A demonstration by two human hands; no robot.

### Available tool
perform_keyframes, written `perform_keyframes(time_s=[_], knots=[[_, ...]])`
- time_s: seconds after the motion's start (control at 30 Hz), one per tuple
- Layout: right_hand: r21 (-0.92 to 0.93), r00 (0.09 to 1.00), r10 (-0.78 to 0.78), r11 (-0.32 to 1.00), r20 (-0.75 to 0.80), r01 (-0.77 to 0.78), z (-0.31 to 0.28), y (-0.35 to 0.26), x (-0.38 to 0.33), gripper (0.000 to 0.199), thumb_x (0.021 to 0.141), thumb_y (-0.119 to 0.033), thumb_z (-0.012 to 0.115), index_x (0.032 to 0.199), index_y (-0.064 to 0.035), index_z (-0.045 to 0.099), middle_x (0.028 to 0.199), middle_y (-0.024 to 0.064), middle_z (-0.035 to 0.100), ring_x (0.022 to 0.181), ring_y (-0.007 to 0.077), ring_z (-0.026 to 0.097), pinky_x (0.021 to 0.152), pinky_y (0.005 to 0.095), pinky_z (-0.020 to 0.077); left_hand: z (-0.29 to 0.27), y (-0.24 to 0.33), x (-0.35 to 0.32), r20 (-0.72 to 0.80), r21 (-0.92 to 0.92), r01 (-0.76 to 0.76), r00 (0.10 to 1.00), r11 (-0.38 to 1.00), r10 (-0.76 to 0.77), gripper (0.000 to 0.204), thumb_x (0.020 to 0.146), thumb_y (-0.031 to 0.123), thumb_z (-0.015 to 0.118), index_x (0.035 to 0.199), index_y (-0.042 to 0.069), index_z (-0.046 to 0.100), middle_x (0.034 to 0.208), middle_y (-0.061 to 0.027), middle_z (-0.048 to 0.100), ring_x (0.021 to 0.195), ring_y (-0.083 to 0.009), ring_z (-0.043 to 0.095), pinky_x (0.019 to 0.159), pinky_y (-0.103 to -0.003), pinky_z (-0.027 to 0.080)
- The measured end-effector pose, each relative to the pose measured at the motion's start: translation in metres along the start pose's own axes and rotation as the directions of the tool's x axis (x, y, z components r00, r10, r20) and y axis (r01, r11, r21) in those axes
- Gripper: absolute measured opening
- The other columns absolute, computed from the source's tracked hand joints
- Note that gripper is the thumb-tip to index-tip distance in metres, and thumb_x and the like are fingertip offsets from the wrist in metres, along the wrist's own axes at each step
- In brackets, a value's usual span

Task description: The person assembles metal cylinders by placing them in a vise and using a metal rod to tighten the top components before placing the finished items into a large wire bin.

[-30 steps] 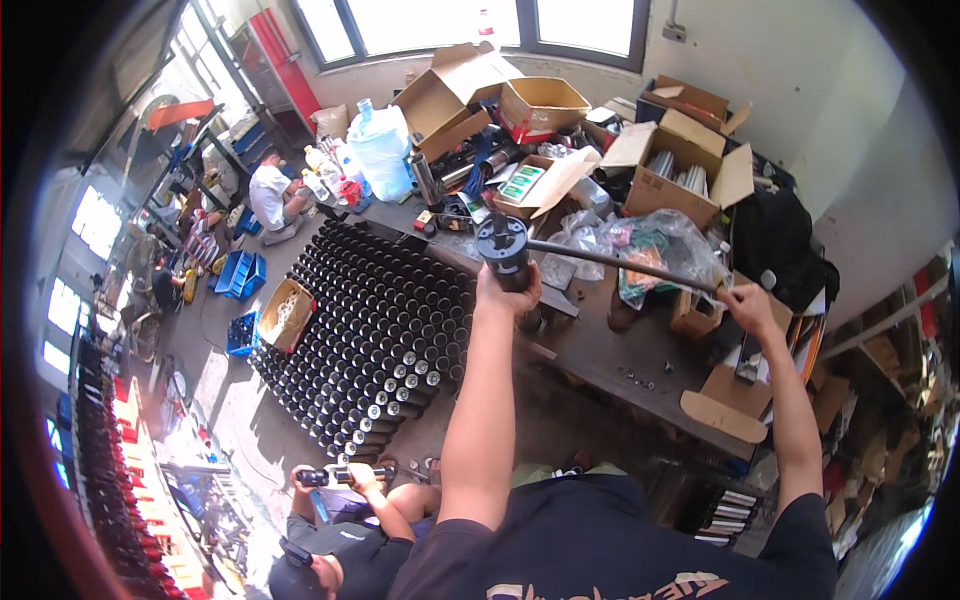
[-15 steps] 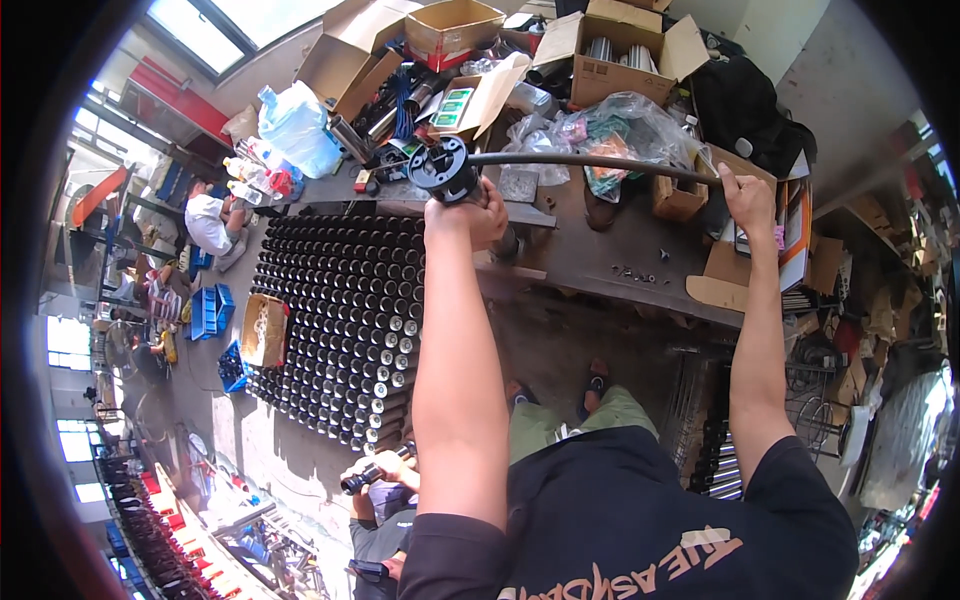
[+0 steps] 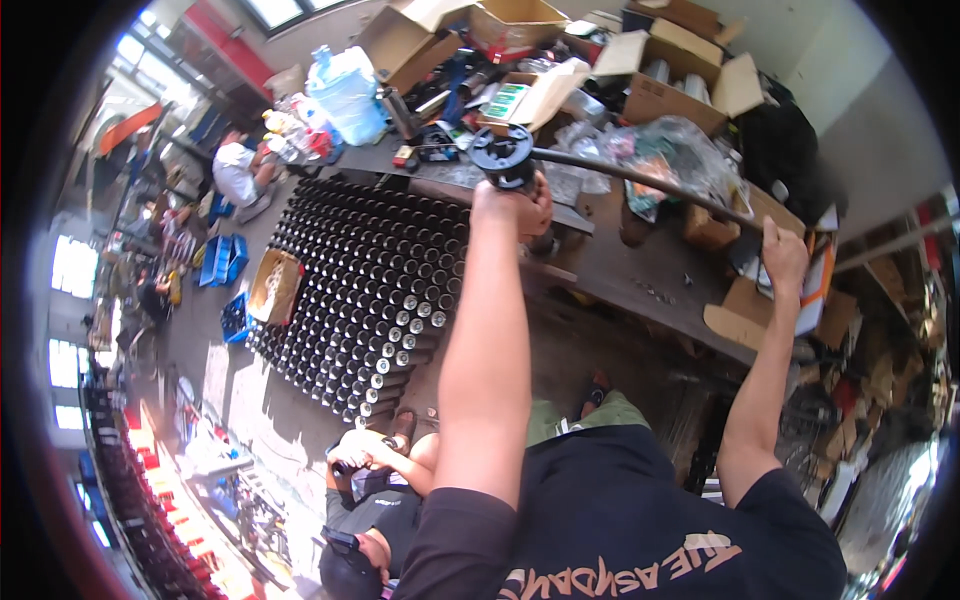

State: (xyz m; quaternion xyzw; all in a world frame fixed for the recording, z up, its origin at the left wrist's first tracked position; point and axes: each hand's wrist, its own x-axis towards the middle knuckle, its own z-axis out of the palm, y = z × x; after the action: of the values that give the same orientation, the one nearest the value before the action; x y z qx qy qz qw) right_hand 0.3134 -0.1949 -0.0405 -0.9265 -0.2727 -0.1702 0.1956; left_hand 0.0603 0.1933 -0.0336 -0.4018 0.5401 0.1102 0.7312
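My left hand (image 3: 522, 212) is closed around a black cylindrical part just below its round, slotted head (image 3: 502, 150), at the edge of the workbench. A long dark metal bar (image 3: 650, 182) runs from the side of that head out to the right. My right hand (image 3: 785, 255) is closed around the bar's far right end, with my arm nearly stretched out. The bar slants toward me on its way to the right. How it joins the round head is too small to make out, and my left palm hides the lower part of the cylinder.
Rows of black cylinders (image 3: 370, 290) fill the floor left of the workbench (image 3: 640, 270). Cardboard boxes (image 3: 690, 80), plastic bags and a blue water jug (image 3: 345, 95) crowd the bench's back. One co-worker (image 3: 375, 500) sits close at lower left; another (image 3: 240, 170) crouches farther off.
My right hand has pulled the bar's end nearer to me, so the bar slants more. The whole view has shifted, and the near co-worker shows more fully. Both grips remain.
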Motion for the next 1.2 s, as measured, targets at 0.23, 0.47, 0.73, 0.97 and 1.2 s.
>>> perform_keyframes(time_s=[0.23,0.47,0.73,0.97,1.2], knots=[[0.006,0.989,0.084,0.996,0.124,-0.085,0.048,0.05,0.032,0.066,0.095,-0.059,0.049,0.074,-0.0013,0.073,0.073,0.0275,0.065,0.074,0.0468,0.066,0.07,0.052,0.0523,0.002,-0.001,0.018,0.333,0.14,-0.073,0.943,0.987,0.022,0.048,0.073,0.026,0.079,0.104,-0.004,0.058,0.114,-0.0227,0.052,0.094,-0.0318,0.061,0.071,-0.041,0.062],[0.035,0.815,0.231,0.955,0.532,-0.294,0.091,0.077,-0.1,0.077,0.096,-0.067,0.041,0.075,-0.0008,0.073,0.079,0.0248,0.07,0.078,0.0421,0.069,0.077,0.0506,0.0524,-0.126,-0.059,0.008,0.904,0.231,-0.638,0.42,0.735,0.081,0.05,0.082,0.027,0.061,0.116,-0.009,0.052,0.11,-0.0215,0.06,0.091,-0.0312,0.064,0.08,-0.047,0.06],[0.132,0.271,0.345,0.376,0.899,-0.917,0.176,0.007,-0.246,0.061,0.096,-0.066,0.047,0.07,-0.0117,0.056,0.056,-0.0046,0.042,0.047,0.0097,0.038,0.045,0.0268,0.0288,-0.161,-0.107,-0.044,0.995,0.052,-0.897,0.008,0.439,-0.1,0.059,0.094,0.042,0.06,0.126,-0.005,0.045,0.107,-0.0167,0.057,0.08,-0.0231,0.065,0.064,-0.036,0.059],[0.118,0.106,0.096,-0.138,0.99,-0.983,0.238,-0.029,-0.25,0.038,0.094,-0.054,0.059,0.101,-0.0167,0.063,0.076,-0.0054,0.057,0.06,0.0102,0.05,0.05,0.0295,0.0423,-0.166,-0.114,-0.058,0.978,-0.079,-0.936,-0.138,0.342,-0.153,0.059,0.091,0.032,0.065,0.134,0.0,0.041,0.109,-0.0189,0.058,0.082,-0.0277,0.068,0.064,-0.039,0.06],[0.125,0.112,0.095,-0.145,0.989,-0.981,0.243,-0.011,-0.29,0.061,0.088,-0.06,0.062,0.128,-0.0133,0.056,0.114,0.0031,0.058,0.101,0.0217,0.053,0.092,0.043,0.0432,-0.183,-0.105,-0.034,0.959,0.144,-0.81,-0.028,0.569,-0.282,0.072,0.085,0.05,0.066,0.13,-0.003,0.047,0.123,-0.0147,0.051,0.086,-0.0239,0.061,0.066,-0.037,0.057]])
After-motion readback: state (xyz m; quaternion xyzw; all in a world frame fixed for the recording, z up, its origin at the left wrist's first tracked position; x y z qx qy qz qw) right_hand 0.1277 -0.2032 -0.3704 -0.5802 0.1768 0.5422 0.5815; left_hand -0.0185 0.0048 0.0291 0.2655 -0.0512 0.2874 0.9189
